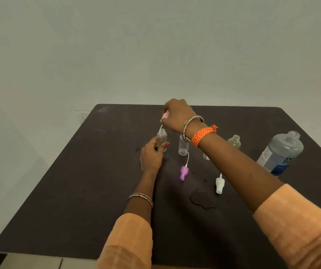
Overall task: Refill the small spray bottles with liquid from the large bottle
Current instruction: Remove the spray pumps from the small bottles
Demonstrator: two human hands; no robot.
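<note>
A pink spray cap (165, 115) is pinched in the right hand (177, 115) above a small bottle (162, 137) steadied by the left hand (151, 154); two caps and the opened large bottle (281, 152) are seen on the desk (78, 181), so refilling is judged mostly unfinished.

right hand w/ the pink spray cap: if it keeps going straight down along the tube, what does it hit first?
Most likely the open mouth of the small clear bottle that the left hand holds. The right hand has the tube tip at its rim; depth is uncertain from a single view.

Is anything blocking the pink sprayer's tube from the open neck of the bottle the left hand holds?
Nothing visible. The tube hangs just above the bottle's uncapped neck, with clear air between them.
</note>
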